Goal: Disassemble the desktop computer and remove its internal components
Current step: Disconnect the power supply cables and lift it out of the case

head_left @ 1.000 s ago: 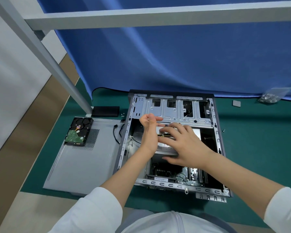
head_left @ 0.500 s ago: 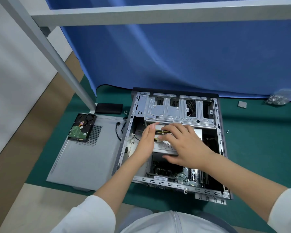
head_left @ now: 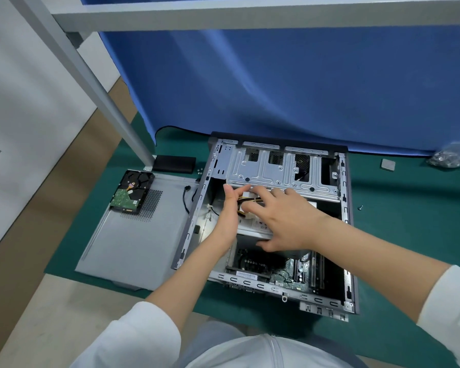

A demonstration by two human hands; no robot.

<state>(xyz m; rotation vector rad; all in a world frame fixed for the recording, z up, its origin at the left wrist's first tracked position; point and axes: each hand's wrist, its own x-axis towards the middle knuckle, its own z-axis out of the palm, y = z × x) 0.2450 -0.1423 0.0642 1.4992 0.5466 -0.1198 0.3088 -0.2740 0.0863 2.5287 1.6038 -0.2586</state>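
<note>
The desktop computer case [head_left: 279, 224] lies on its side on the green-matted surface [head_left: 398, 235], its open side facing up. Inside, a perforated metal drive cage [head_left: 282, 170] spans the far end, the pale power supply unit [head_left: 252, 225] sits in the middle, and the motherboard [head_left: 294, 273] with upright memory slots occupies the near end. The left hand [head_left: 227, 216] reaches into the case with fingers straight and together, edge-on against the left flank of the power supply. The right hand [head_left: 284, 219] lies over the top of the power supply, fingers spread and relaxed, thumb at its near edge. A bundle of yellow and black wires [head_left: 246, 201] passes between the two hands; whether either hand holds it cannot be told. The removed side panel [head_left: 133, 235] lies flat just left of the case, carrying a hard disk drive [head_left: 132, 192] circuit-side up. A loose screw [head_left: 360, 207] lies right of the case.
</note>
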